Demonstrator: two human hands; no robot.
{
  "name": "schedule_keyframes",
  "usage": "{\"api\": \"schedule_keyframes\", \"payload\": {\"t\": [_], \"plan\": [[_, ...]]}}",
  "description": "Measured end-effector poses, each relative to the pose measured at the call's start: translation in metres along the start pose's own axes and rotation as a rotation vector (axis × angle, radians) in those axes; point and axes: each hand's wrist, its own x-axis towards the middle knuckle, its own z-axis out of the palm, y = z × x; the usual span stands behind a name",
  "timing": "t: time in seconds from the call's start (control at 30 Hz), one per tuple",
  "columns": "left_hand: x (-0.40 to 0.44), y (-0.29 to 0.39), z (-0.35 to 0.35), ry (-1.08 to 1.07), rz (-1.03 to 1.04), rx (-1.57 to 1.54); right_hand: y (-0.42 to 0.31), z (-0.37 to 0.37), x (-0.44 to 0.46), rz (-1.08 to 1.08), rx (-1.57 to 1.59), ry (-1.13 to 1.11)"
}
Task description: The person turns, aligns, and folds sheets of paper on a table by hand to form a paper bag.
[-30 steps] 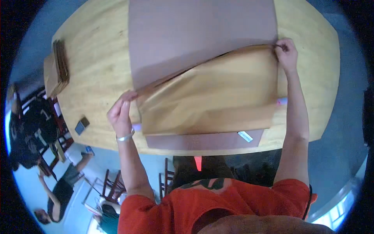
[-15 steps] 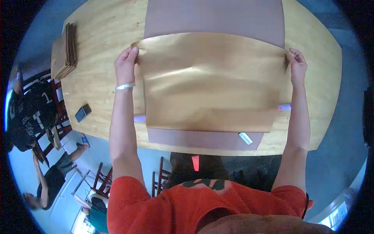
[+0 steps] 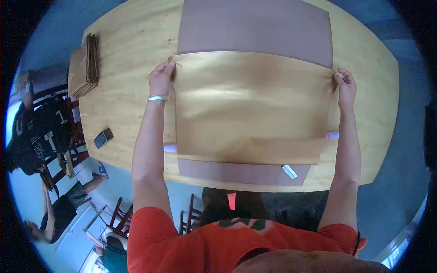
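Note:
A large brown kraft paper sheet [image 3: 250,104] stretches between my two hands over the table. My left hand [image 3: 161,78], with a pale bracelet at its wrist, is closed in a pinch on the far left corner. At the far right corner, my right hand [image 3: 346,86] pinches the paper too. The near part of the sheet shows a straight crease or fold. Under it lies a mauve-brown sheet [image 3: 255,29], showing beyond the far and near edges. A pinkish-purple end [image 3: 332,135] pokes out on the right, and a purple end [image 3: 170,148] on the left; the rest is covered.
A small whitish flat piece [image 3: 289,172] lies near the front edge of the wooden table [image 3: 136,59]. Folded brown paper pieces [image 3: 86,66] stand stacked at the far left, with a dark phone-like object [image 3: 104,138] nearer. People and chairs [image 3: 120,218] are beyond the left side.
The view has shifted, so the table sits lower in the picture. Both hands keep their pinch; the paper's far edge spans a little less width and the sheet looks smoother.

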Motion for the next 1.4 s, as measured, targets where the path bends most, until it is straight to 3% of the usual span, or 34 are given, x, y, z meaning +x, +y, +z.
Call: {"api": "schedule_keyframes", "payload": {"t": [0.23,0.33,0.57,0.67,0.73,0.77,0.83,0.93,1.0,1.07,1.23,1.3,1.37,1.4], "plan": [[0.016,-0.004,0.006,-0.009,-0.068,0.084,0.021,0.007,0.007,-0.031,-0.059,0.004],[0.018,-0.007,0.003,-0.039,-0.105,-0.028,0.017,0.01,0.0,-0.021,0.014,0.032],[0.011,0.003,-0.009,-0.125,-0.047,-0.064,-0.011,-0.006,-0.01,-0.054,-0.072,0.07],[0.006,-0.001,-0.009,-0.003,0.004,0.16,-0.004,-0.004,0.0,-0.058,-0.153,0.029],[0.014,-0.001,0.0,-0.029,0.118,0.558,0.012,0.004,0.008,-0.076,-0.174,0.0],[0.015,-0.007,0.003,-0.018,0.11,0.566,0.02,0.006,0.012,-0.066,-0.196,0.003],[0.016,-0.019,0.012,0.125,0.327,0.652,0.034,0.005,0.02,-0.063,-0.217,0.003],[0.019,-0.032,0.015,0.195,0.439,0.778,0.048,0.01,0.019,-0.199,-0.334,-0.01],[0.022,-0.036,0.012,0.22,0.491,0.674,0.034,0.021,0.007,-0.204,-0.349,0.038],[0.016,-0.018,0.017,0.15,0.299,0.687,0.039,0.021,0.008,-0.24,-0.432,0.046],[0.026,-0.015,0.012,0.058,0.197,0.568,0.007,0.032,-0.01,-0.303,-0.872,0.034],[0.03,-0.015,0.007,0.039,0.177,0.541,-0.003,0.045,-0.023,-0.748,-1.105,0.199],[0.028,-0.002,0.006,-0.054,0.103,0.796,-0.021,0.079,-0.053,-0.795,-0.97,0.086],[0.029,-0.005,0.004,-0.085,0.11,0.706,-0.033,0.1,-0.072,-0.824,-0.834,0.006]]}}
